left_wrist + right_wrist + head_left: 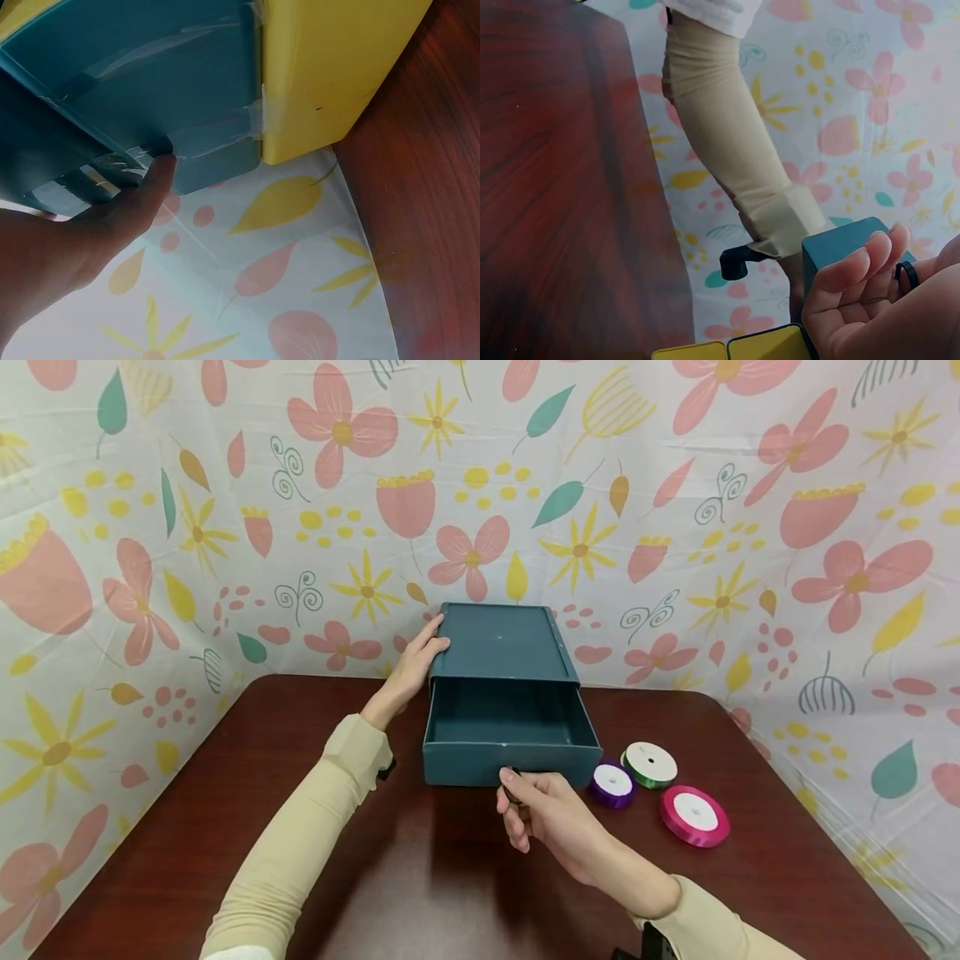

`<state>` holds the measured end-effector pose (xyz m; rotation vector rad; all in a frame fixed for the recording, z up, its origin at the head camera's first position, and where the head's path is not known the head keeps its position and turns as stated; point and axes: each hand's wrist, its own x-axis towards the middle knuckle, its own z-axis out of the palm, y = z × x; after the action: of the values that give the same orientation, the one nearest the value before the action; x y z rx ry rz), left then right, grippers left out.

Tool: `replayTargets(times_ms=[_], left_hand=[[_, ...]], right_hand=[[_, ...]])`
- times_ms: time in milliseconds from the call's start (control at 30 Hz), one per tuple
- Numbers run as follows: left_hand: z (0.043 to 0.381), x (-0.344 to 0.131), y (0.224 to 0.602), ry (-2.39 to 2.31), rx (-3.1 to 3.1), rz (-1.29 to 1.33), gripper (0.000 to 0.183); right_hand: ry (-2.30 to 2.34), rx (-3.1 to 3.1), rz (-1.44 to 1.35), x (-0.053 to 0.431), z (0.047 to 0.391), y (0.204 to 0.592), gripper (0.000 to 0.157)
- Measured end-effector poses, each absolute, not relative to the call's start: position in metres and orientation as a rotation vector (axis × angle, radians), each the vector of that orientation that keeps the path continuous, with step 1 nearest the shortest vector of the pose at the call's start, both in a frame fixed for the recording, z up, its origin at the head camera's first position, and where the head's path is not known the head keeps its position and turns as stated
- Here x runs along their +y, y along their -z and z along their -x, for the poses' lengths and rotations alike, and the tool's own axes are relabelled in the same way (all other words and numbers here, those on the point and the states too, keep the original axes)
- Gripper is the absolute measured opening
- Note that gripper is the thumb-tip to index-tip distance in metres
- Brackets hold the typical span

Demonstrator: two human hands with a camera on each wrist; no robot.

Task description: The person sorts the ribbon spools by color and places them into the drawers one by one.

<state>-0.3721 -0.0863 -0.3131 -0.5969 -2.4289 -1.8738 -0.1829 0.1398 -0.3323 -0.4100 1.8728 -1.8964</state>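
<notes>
A dark teal drawer box [495,639] stands towards the back of the table, its drawer [512,760] pulled out at the front. My left hand [411,667] rests against the box's left edge near the back. In the left wrist view its thumb [157,184] lies straight against the teal side; the other fingers are mostly hidden. At the drawer front, my right hand [555,818] pinches a black ring pull [907,277] between thumb and curled fingers.
Right of the drawer lie three ribbon spools: purple [612,785], green-edged [649,765] and pink [695,816]. A yellow panel [322,82] adjoins the teal side, with clear tape across. Flowered cloth [480,485] hangs behind the brown table [360,893].
</notes>
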Motion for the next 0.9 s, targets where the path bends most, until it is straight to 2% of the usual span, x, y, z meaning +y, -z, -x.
replayTargets(times_ms=[533,667,800,900], left_hand=[[0.373,-0.087,0.311,1.85,-2.45,0.585,0.061],[0.373,-0.087,0.311,1.859,-2.461,0.587,0.06],[0.373,-0.088,0.31,1.864,-2.481,0.599,0.059],[0.373,-0.089,0.31,1.859,-2.483,0.604,0.06]], right_hand=[[1.862,1.938,0.485,0.137,0.166,0.34,0.046],[1.826,1.924,0.53,0.14,0.165,0.342,0.056],[1.74,1.905,0.681,0.15,0.161,0.339,0.065],[1.724,1.925,0.871,0.162,0.157,0.332,0.061]])
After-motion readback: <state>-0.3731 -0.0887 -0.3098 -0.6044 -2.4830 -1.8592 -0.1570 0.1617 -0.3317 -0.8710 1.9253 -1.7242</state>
